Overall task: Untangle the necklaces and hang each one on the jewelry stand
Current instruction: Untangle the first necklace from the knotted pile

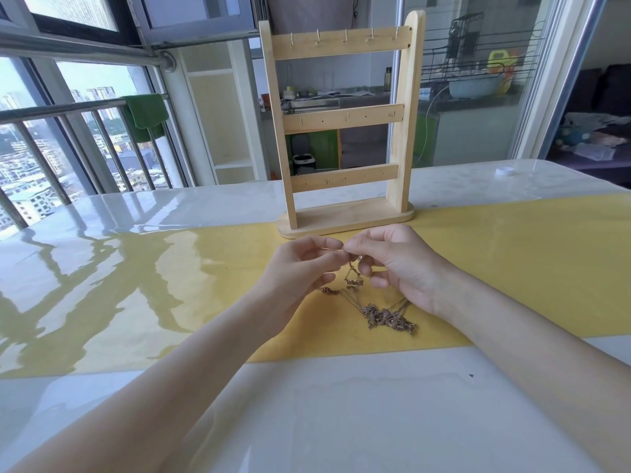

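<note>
A tangle of gold necklaces [389, 317] lies on the yellow runner [512, 261] just in front of me. My left hand [300, 268] and my right hand [392, 264] meet above it, each pinching a thin chain lifted from the pile. A small gold pendant [353, 281] dangles from that chain between the hands. The wooden jewelry stand [345, 124] rises upright just behind the hands, with three crossbars carrying small hooks. Nothing hangs on any hook.
The glossy white table [324, 404] runs under the runner. A small white cap [504, 171] sits at the far right. A balcony railing with a green towel [145, 112] is at the left, and glass doors stand behind the stand.
</note>
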Motion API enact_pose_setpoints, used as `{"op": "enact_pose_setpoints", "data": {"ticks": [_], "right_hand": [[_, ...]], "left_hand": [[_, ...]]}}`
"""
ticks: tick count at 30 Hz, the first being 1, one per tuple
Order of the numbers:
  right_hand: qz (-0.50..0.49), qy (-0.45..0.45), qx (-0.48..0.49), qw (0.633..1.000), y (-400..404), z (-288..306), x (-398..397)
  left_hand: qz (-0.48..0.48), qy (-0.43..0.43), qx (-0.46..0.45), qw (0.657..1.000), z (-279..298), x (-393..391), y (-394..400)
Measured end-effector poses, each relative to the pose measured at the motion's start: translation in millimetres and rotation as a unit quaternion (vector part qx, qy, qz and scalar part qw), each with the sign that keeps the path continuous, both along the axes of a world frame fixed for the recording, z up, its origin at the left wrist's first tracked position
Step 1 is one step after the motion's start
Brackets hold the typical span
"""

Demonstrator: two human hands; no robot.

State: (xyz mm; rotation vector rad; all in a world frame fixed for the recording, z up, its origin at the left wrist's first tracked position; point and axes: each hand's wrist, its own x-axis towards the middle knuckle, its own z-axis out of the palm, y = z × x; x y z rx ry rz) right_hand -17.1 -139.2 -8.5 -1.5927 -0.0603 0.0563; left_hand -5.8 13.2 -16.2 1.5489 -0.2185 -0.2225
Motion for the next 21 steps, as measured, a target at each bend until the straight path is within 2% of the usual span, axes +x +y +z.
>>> {"op": "enact_pose_setpoints", "data": {"ticks": [6,9,13,15,17,19,21], "right_hand": [[0.011,-0.009,-0.030,0.999,0.0,-0.2,-0.7],[0.003,-0.023,-0.070,0.997,1.5,-1.4,0.3],[0.019,-0.016,-0.123,0.992,4.2,-3.8,-0.6],[0.029,-0.017,-0.118,0.992,4.7,-3.9,-0.3],[0.033,-0.018,-0.093,0.995,3.4,-3.2,-0.1],[0.038,-0.014,-0.061,0.997,1.1,-1.8,-0.2],[0.048,-0.008,-0.031,0.998,-1.1,-0.7,-0.2]], "left_hand": [[0.033,-0.040,0.049,0.997,-1.7,-0.1,-1.3],[0.052,-0.088,0.100,0.990,-2.2,0.1,-2.2],[0.093,-0.237,0.251,0.934,-2.6,-3.2,-3.4],[0.103,-0.260,0.269,0.922,-2.8,-3.2,-2.9],[0.090,-0.211,0.225,0.947,-3.2,-0.6,-0.6],[0.051,-0.112,0.139,0.983,-1.4,0.2,1.2],[0.024,-0.039,0.080,0.996,0.3,0.0,2.1]]}}
